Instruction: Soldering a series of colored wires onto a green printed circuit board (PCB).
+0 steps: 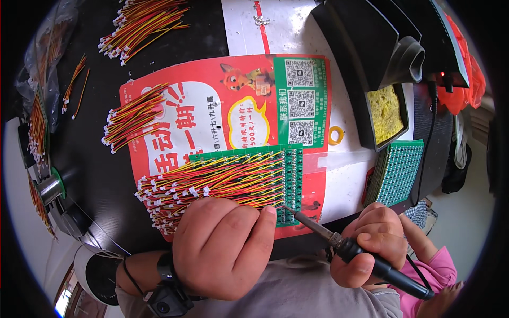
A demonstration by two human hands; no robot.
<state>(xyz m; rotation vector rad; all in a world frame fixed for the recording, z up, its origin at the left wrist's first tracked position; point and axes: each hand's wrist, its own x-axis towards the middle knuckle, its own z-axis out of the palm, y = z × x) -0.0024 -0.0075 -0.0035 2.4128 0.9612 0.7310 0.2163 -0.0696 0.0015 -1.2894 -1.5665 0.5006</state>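
Observation:
My right hand (371, 246) grips a soldering iron (347, 247) by its black handle. The iron's tip touches or hovers just over the green circuit board panel (293, 175), close to my left fingertips. My left hand (225, 246) is closed, its thumb side against the panel, pinching the end of a thin wire; most of that wire is hidden under the fingers. Rows of red and yellow wires (228, 177) lie across the panel. Their white connectors (159, 199) hang past its left side.
Under the panel lies a red printed sheet (212, 74). Loose wire bundles (135, 114) rest to the left and at the back. A yellow sponge (387, 114) sits in the black iron stand; stacked green boards (397, 172) lie nearby. Left is a solder spool (50, 188). Someone in pink (432, 275) is at lower right.

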